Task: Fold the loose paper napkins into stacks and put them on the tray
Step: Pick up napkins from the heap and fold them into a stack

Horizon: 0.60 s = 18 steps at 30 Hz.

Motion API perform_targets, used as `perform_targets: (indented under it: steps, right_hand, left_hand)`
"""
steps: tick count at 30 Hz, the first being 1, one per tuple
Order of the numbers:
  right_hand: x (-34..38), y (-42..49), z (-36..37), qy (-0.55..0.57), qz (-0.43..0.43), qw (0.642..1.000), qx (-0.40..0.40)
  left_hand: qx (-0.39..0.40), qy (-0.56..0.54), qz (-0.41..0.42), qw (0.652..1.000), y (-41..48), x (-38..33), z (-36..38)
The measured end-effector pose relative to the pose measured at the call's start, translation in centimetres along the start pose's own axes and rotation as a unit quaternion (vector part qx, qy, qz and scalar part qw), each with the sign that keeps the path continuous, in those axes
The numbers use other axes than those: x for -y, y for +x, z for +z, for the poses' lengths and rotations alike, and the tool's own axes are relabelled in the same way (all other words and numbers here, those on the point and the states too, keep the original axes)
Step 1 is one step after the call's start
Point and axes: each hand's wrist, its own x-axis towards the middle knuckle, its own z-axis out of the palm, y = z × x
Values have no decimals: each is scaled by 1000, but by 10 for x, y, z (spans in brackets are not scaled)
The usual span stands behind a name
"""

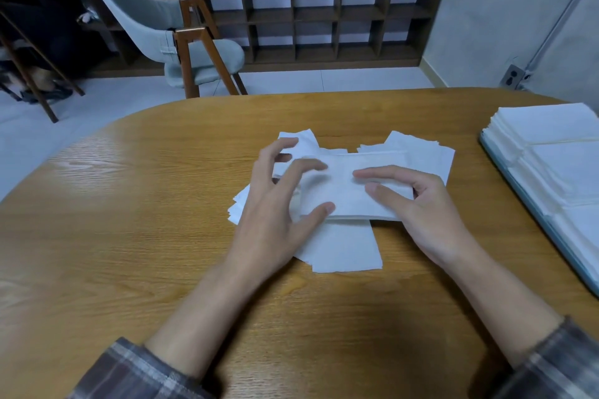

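The folded napkin stack (350,194) lies near the middle of the counter (146,204), a long white band set crosswise on top of the loose napkins (343,246), which spread out under it toward both the far and near edges. Our right hand (424,210) rests on the right end of that band, with forefinger and thumb laid nearly straight along its top, pressing it flat rather than gripping it; we cannot tell how the remaining fingers lie. Our left hand (275,204) is over the left end with its fingers (311,166) spread and lightly curved, blurred, and closed on nothing, and only the thumb tip meets the band's near edge. Both plaid sleeves (129,369) show at the counter's near edge. Along the right edge sits the tray (518,194), a pale blue rim, carrying neat white stacks (557,146) side by side, well apart from the loose pile. Beyond the far edge stands a grey padded chair (152,26) on wooden legs, and behind it a dark wooden shelf unit (324,13) runs along the wall.
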Motion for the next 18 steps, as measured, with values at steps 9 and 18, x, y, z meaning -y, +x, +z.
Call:
perform_targets:
  steps: [9, 18]
  right_hand:
    - [-4, 3, -3, 2, 14, 998, -53]
    - [-4, 2, -3, -8, 20, 998, -51]
  left_hand:
    - [271, -41, 30, 961, -6, 1, 5]
    - [281, -62, 28, 957, -6, 0, 4]
